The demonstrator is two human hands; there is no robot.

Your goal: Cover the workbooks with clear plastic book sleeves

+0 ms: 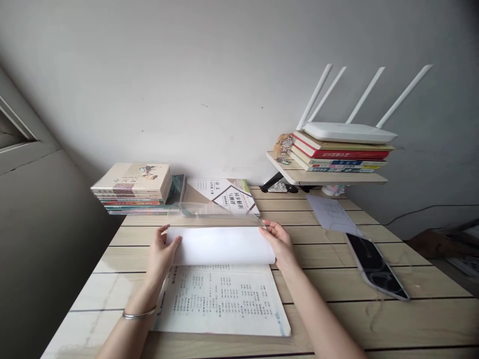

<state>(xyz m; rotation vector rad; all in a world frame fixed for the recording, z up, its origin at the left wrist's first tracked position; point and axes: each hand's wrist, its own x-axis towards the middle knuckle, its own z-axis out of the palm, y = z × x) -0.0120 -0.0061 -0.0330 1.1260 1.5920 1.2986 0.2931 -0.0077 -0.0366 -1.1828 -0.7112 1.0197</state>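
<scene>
Your left hand and right hand are each nearly closed, thumb on top, pinching opposite edges of one white sheet, seemingly to keep it level. The sheet overlaps the far part of one printed page on the table. Beyond is clear film. One router with four antennas sits on stacked books, perhaps for height.

Page is laid front-centre on the desk, a sheet held over its far end. Behind-left, a stack of books is parked, flat workbook to its right. Over right, a phone is placed before loose paper; behind those, a router is perched on shelf books.
</scene>
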